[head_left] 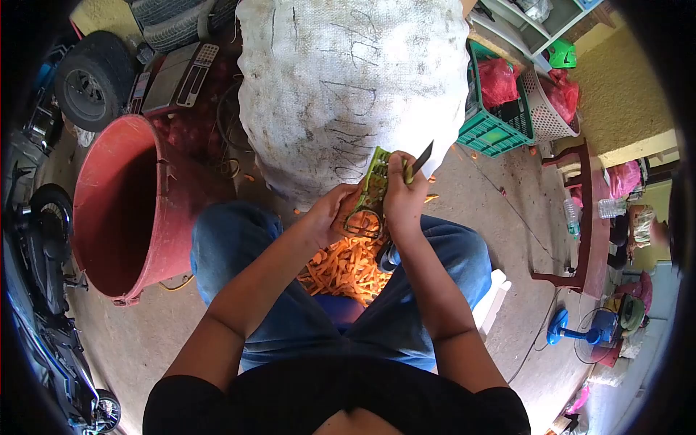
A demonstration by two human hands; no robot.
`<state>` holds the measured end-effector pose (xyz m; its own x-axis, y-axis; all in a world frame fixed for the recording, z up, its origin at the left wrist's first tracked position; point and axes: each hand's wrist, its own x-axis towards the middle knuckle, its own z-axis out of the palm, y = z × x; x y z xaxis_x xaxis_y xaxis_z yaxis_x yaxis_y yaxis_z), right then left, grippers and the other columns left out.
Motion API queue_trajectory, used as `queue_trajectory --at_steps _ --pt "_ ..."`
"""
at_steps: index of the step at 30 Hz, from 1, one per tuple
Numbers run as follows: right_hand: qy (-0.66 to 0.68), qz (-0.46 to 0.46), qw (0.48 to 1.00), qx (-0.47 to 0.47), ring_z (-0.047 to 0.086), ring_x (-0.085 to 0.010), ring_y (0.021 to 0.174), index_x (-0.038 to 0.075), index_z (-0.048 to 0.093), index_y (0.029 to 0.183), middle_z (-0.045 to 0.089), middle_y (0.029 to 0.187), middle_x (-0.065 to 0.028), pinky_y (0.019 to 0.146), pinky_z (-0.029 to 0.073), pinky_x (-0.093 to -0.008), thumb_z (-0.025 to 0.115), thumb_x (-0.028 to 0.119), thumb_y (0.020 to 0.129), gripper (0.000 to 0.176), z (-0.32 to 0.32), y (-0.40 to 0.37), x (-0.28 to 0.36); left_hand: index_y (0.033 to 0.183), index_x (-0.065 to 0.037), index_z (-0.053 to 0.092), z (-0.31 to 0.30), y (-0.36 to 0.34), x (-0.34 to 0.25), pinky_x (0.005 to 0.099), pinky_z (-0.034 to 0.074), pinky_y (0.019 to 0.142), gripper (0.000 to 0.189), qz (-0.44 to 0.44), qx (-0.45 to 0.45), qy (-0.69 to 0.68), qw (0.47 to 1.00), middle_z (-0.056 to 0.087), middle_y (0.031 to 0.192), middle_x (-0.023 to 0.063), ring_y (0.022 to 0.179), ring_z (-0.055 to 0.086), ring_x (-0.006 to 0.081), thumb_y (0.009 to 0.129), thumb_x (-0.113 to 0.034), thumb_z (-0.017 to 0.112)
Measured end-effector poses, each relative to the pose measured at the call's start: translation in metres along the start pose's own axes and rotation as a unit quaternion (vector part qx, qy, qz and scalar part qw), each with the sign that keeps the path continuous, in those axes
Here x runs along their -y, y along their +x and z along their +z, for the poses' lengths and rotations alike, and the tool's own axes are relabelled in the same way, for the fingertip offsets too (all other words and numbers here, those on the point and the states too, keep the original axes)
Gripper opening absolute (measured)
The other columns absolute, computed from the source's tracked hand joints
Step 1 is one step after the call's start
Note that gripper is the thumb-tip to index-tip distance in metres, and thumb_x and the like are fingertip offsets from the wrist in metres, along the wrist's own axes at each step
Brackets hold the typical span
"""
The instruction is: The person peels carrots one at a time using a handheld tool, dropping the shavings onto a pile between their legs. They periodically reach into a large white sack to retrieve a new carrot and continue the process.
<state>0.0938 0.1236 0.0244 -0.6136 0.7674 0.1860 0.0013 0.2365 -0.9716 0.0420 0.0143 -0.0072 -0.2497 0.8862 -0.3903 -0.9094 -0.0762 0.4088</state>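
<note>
My left hand [332,216] is closed at the left side of a green grater [375,176] with a round dark frame at its lower end. My right hand [404,199] is wrapped round a small knife [422,160] with a yellow-green handle, its dark blade pointing up and right. The fingers of that hand also touch the grater's right edge. Below both hands, a heap of orange cut strips [346,270], which look like carrot, lies between my legs. Whether a piece sits behind the grater is hidden by my fingers.
A big white woven sack [348,87] stands right ahead. At left is a red barrel [119,210], with a scale [177,76] behind it. Green crate [500,130] and white basket [540,101] stand at right, near a red wooden bench [591,217] and blue fan [580,333].
</note>
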Motion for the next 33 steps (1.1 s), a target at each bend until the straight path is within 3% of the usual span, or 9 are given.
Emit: queue_trajectory --at_steps 2,5,16,18,21,23,24,29,33 --pt "-0.001 0.000 1.000 0.013 0.042 -0.0078 0.052 -0.003 0.051 0.081 0.046 0.055 -0.0043 0.049 0.036 -0.0231 0.047 0.018 0.083 0.021 0.004 -0.002 -0.005 0.092 -0.005 0.051 0.014 -0.008 -0.005 0.0326 0.048 0.061 0.030 -0.025 -0.103 -0.017 0.994 0.057 0.079 0.0060 0.069 0.056 0.0183 0.084 -0.028 0.032" --pt "-0.027 0.006 0.999 0.033 0.041 -0.0085 0.050 -0.003 0.051 0.081 0.045 0.053 -0.0041 0.048 0.036 -0.0242 0.047 0.018 0.083 0.021 0.006 -0.006 -0.003 0.094 -0.006 0.050 -0.009 0.000 0.000 0.0317 0.048 0.064 0.029 -0.040 0.040 -0.040 0.998 0.057 0.082 0.0060 0.072 0.057 0.0176 0.085 -0.027 0.032" --pt "-0.099 -0.028 0.994 0.043 0.045 -0.0120 0.056 -0.004 0.052 0.082 0.051 0.061 -0.0086 0.053 0.038 -0.0260 0.047 0.015 0.082 0.019 0.008 -0.007 0.001 0.099 -0.006 0.047 -0.010 0.003 0.007 0.0316 0.047 0.063 0.036 -0.015 -0.080 0.045 0.996 0.056 0.082 0.0059 0.069 0.056 0.0158 0.088 -0.034 0.027" --pt "-0.183 -0.123 0.974 -0.049 0.049 -0.0123 0.058 -0.004 0.054 0.083 0.054 0.063 -0.0113 0.054 0.040 -0.0275 0.048 0.016 0.082 0.021 0.001 0.009 -0.014 0.099 -0.005 0.046 -0.009 0.000 0.009 0.0322 0.047 0.061 0.038 -0.014 -0.081 0.086 0.993 0.056 0.080 0.0066 0.068 0.056 0.0163 0.088 -0.035 0.027" --pt "-0.196 -0.055 0.962 -0.181 0.054 -0.0225 0.054 -0.005 0.054 0.080 0.056 0.063 -0.0172 0.051 0.042 -0.0326 0.046 0.017 0.082 0.023 -0.034 0.062 -0.029 0.099 -0.003 0.045 -0.006 -0.005 0.015 0.0324 0.047 0.058 0.042 -0.060 -0.046 0.146 0.986 0.055 0.078 0.0081 0.065 0.055 0.0169 0.088 -0.038 0.026" --pt "-0.135 -0.018 0.966 -0.220 0.048 -0.0129 0.050 -0.004 0.054 0.080 0.054 0.059 -0.0085 0.047 0.039 -0.0278 0.048 0.016 0.082 0.021 -0.051 0.074 -0.035 0.100 -0.002 0.044 -0.004 -0.009 0.012 0.0312 0.046 0.056 0.045 -0.081 0.054 0.147 0.984 0.054 0.076 0.0094 0.063 0.054 0.0175 0.087 -0.041 0.027" --pt "-0.116 -0.032 0.970 -0.213 0.046 -0.0106 0.050 -0.004 0.054 0.080 0.053 0.058 -0.0064 0.046 0.038 -0.0263 0.048 0.016 0.082 0.021 -0.049 0.067 -0.024 0.101 -0.003 0.044 0.019 -0.017 0.000 0.0303 0.046 0.056 0.042 -0.071 -0.072 0.167 0.981 0.053 0.075 0.0088 0.062 0.053 0.0169 0.087 -0.039 0.028" --pt "-0.015 -0.019 0.998 -0.053 0.044 -0.0069 0.059 -0.001 0.054 0.083 0.050 0.064 -0.0006 0.053 0.037 -0.0213 0.047 0.018 0.083 0.020 -0.010 0.017 -0.011 0.100 -0.003 0.045 -0.011 0.000 0.006 0.0295 0.047 0.057 0.038 -0.039 0.057 0.051 0.996 0.054 0.082 0.0083 0.071 0.055 0.0160 0.086 -0.036 0.032" --pt "-0.060 -0.065 0.995 0.040 0.050 -0.0181 0.055 -0.004 0.051 0.084 0.052 0.062 -0.0170 0.055 0.041 -0.0293 0.047 0.014 0.082 0.018 0.006 -0.010 0.008 0.098 -0.002 0.047 0.007 -0.005 0.006 0.0283 0.049 0.061 0.035 -0.006 -0.086 -0.045 0.995 0.056 0.083 0.0093 0.072 0.057 0.0175 0.088 -0.030 0.029"
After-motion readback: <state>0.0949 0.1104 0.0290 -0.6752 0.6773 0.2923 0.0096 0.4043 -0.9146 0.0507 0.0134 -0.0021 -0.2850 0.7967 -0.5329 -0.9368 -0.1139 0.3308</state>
